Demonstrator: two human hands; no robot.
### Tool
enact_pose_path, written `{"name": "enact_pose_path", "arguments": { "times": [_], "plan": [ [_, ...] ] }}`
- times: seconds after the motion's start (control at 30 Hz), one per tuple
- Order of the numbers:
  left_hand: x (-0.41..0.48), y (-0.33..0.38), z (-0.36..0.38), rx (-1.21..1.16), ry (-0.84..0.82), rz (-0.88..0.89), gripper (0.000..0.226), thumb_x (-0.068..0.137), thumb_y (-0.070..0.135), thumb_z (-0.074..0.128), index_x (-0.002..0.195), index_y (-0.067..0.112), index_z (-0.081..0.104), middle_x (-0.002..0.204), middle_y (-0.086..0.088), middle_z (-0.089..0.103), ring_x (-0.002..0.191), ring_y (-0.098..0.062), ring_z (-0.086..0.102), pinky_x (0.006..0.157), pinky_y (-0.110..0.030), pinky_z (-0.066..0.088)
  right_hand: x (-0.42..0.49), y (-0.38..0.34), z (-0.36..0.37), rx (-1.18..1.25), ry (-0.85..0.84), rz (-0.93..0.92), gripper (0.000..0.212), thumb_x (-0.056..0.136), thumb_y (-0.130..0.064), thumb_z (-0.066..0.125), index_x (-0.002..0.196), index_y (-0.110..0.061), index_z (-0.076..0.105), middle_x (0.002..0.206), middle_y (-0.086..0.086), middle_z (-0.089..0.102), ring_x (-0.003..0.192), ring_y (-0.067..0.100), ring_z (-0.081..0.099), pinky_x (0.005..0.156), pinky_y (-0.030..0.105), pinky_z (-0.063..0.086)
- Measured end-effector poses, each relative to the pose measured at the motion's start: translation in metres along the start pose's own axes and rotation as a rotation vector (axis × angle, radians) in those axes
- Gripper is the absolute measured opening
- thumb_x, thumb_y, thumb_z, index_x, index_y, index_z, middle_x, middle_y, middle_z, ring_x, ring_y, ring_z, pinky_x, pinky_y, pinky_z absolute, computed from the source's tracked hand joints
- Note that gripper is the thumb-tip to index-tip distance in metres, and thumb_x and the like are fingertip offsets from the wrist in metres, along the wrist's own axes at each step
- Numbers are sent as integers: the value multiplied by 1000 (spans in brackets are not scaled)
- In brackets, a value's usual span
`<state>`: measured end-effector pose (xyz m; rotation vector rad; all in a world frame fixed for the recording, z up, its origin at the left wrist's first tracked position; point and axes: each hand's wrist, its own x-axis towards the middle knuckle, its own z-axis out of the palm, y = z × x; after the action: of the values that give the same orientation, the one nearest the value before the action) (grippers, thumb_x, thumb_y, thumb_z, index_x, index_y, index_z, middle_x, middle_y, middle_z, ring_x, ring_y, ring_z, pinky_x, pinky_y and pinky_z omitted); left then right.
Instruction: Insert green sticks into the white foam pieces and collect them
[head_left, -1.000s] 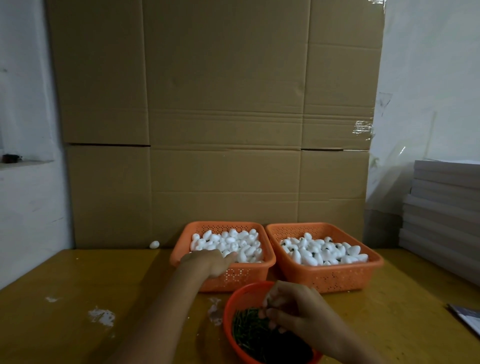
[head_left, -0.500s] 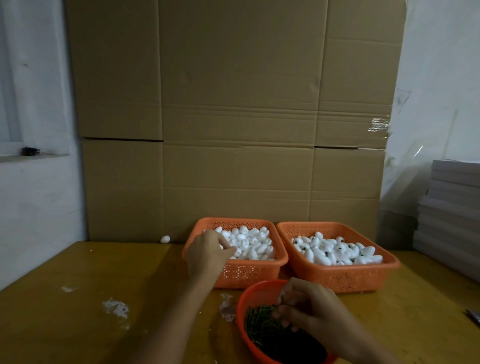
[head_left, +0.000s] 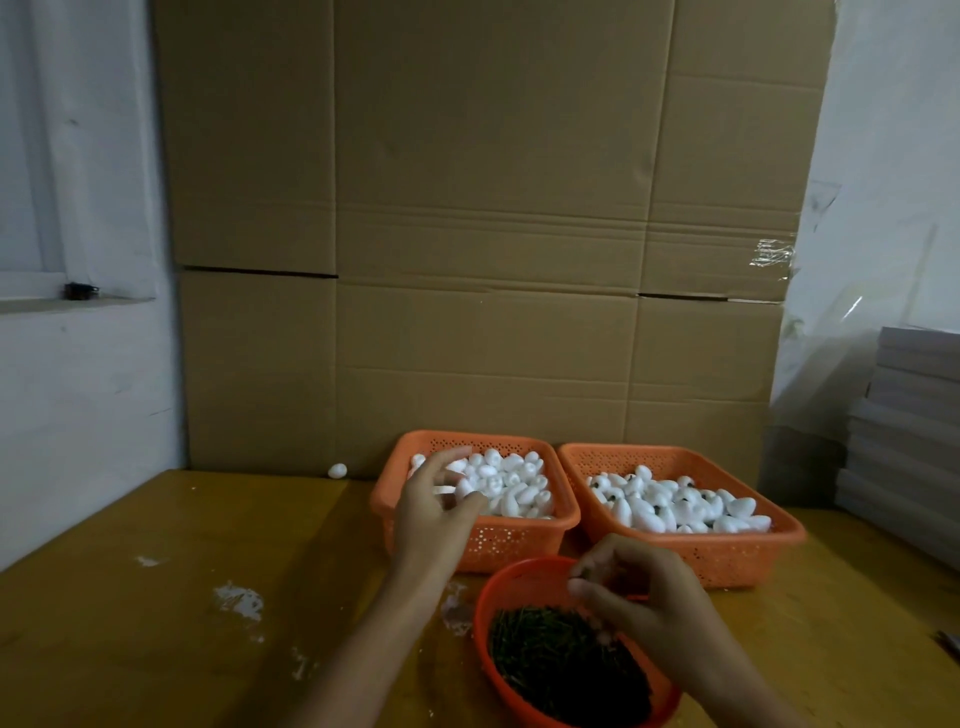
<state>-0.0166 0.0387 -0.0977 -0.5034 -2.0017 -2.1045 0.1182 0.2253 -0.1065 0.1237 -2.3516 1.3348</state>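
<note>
Two orange baskets stand side by side on the table. The left basket (head_left: 519, 540) holds plain white foam pieces (head_left: 511, 486). My left hand (head_left: 434, 512) reaches over its front left corner, and a white foam piece (head_left: 444, 489) shows between thumb and curled fingers. The right basket (head_left: 727, 558) holds foam pieces with dark spots (head_left: 670, 506). Nearest me, a round red bowl (head_left: 496, 590) is full of green sticks (head_left: 561, 662). My right hand (head_left: 644, 603) hovers over the bowl and pinches a green stick (head_left: 585, 572) at its fingertips.
A tall cardboard sheet (head_left: 488, 260) closes off the back of the yellow wooden table (head_left: 156, 623). One loose foam piece (head_left: 337, 471) lies at its foot. White boards (head_left: 914, 415) are stacked at the right. White smears (head_left: 239, 600) mark the tabletop.
My left hand has moved from the basket's front rim in over the foam pieces. My right hand has lifted slightly above the sticks. The camera has shifted left.
</note>
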Motion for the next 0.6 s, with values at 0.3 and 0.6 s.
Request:
{"name": "enact_pose_path", "arguments": {
  "times": [0.3,0.6],
  "plan": [
    [-40,5,20,-701,-329,-372,32,94,4,72,125,0,65,116,-22,77,109,-36,75,86,-36,64,-1,0,-5,357,195,60,17,84,-20,71,98,-13,79,88,14,78,77,28,75,65,25,60],
    [-43,-2,20,-729,-390,-387,46,78,0,83,120,-4,65,126,-23,73,114,-40,73,87,-37,63,-3,-3,-5,343,259,-17,17,88,-20,69,101,-8,69,94,13,79,81,31,77,67,31,63]
  ]
}}
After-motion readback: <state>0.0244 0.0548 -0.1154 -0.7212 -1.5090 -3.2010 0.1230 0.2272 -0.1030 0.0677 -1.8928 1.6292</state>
